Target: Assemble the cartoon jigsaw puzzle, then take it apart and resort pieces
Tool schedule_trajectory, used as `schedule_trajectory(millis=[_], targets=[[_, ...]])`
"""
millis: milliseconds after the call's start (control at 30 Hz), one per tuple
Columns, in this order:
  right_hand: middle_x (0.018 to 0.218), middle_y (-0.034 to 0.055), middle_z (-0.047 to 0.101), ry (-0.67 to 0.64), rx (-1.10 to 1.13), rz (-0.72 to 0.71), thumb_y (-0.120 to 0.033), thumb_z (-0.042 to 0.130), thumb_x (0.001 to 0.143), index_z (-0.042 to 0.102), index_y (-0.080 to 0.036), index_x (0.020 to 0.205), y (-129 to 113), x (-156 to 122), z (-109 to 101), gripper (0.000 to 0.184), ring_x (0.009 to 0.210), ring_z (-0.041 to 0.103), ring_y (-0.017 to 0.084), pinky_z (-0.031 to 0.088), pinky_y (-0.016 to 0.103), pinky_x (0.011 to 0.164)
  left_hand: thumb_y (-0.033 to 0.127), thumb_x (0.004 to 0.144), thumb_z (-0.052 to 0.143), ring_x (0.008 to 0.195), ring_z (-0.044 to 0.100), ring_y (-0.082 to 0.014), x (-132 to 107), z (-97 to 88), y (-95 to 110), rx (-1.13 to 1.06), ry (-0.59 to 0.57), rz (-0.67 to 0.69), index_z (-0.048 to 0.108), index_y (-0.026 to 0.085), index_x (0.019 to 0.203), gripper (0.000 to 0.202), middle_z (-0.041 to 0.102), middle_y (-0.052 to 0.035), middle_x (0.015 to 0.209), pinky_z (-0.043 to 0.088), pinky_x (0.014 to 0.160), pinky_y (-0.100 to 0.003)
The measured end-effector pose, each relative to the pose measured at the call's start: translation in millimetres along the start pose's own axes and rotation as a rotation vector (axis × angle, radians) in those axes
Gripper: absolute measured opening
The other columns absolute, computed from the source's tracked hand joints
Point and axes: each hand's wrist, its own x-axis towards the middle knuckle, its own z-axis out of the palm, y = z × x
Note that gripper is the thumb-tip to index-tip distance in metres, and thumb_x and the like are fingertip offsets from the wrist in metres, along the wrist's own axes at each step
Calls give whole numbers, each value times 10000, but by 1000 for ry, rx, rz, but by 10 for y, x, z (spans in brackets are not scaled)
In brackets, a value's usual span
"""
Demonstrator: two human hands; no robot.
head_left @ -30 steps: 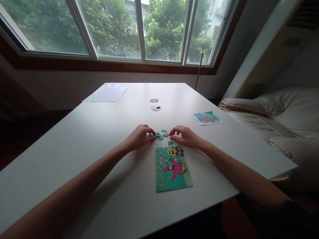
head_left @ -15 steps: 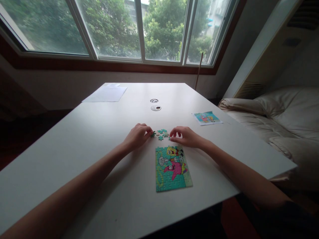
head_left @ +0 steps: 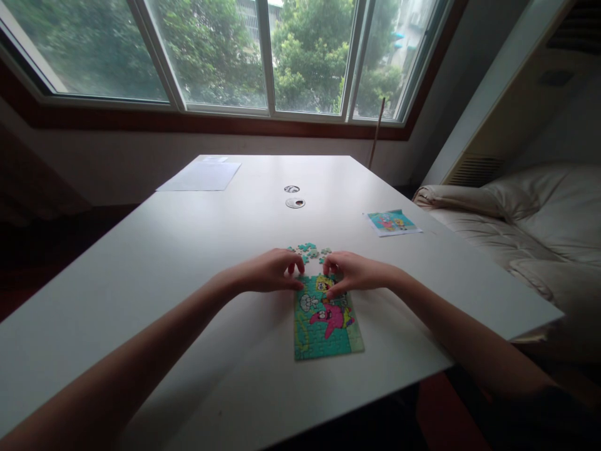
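A colourful cartoon jigsaw puzzle lies flat on the white table, close to its near edge. Both my hands are at the puzzle's top edge, fingertips almost meeting. My left hand has curled fingers and its thumb lies along the puzzle's upper left corner. My right hand is curled too, with its thumb pressed on the puzzle's top part. Whatever either hand pinches is hidden by the fingers. Several loose teal pieces lie just beyond the fingertips.
A small printed picture of the same cartoon lies at the right of the table. A sheet of paper is at the far left, with two round cable grommets mid-table. A cream cushioned sofa stands right of the table. Windows fill the far wall.
Both hands have drawn back from the loose pieces toward me, onto the top edge of the puzzle. The left hand pinched a teal piece half a second ago.
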Motion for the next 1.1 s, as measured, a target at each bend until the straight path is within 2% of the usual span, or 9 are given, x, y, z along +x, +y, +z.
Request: schedule_trajectory(millis=[133,233,367,467,567,667,867,967,1100], targets=[[807,20,515,7,44,12,-399,731,611,519,-159,841,-10,-11,-7,395,723,466,138,378,233,601,334,667,642,708,507,-162,-14,40,35,-6,-6,-23,600,197,861,241,570,-4,754,366,607,-234],[813,11,516,10,90,-29,-359,726,625,494,-165,835,-15,-25,-2,368,718,459,127,377,226,598,301,660,634,696,489,-160,-14,58,54,-28,-2,-49,565,184,837,224,554,-9,777,357,586,-235],[858,21,535,17,158,-25,-312,688,679,499,-166,944,-28,-37,7,357,755,479,130,401,229,638,264,655,612,662,471,-148,-8,72,68,-79,-8,-79,537,179,797,182,541,1,754,347,557,-231],[842,18,542,17,169,-34,-275,648,719,529,-162,1012,-38,-34,9,336,745,493,125,410,231,642,253,667,590,638,471,-136,0,84,50,-138,-17,-85,545,180,821,176,543,14,714,347,547,-221],[809,15,567,26,185,-90,-237,616,741,579,-150,990,-32,-21,11,267,723,504,122,414,231,635,256,675,582,607,472,-124,12,88,36,-213,-31,-84,577,176,883,223,549,27,662,349,540,-213],[794,21,600,27,254,-107,-217,592,755,610,-135,951,-8,-10,11,213,714,518,123,421,234,635,266,673,587,599,466,-115,27,82,39,-302,-54,-67,629,164,832,193,556,28,635,351,542,-210],[779,16,613,49,587,-38,-276,621,741,615,-119,901,40,10,6,224,695,539,113,435,233,629,311,708,599,590,482,-109,34,88,19,-575,-52,-80,632,133,772,192,557,19,625,378,533,-214],[762,12,626,23,795,21,-315,645,732,628,-114,875,56,14,15,247,674,555,104,445,237,642,327,714,626,608,518,-117,24,100,-7,-722,-50,-82,639,126,815,225,592,0,667,409,546,-222],[783,26,653,1,1046,81,-316,685,707,639,-112,857,79,18,40,257,687,593,103,469,238,675,317,716,655,709,566,-142,21,120,-22,-910,-47,-55,639,117,883,261,635,-43,784,451,637,-256]])
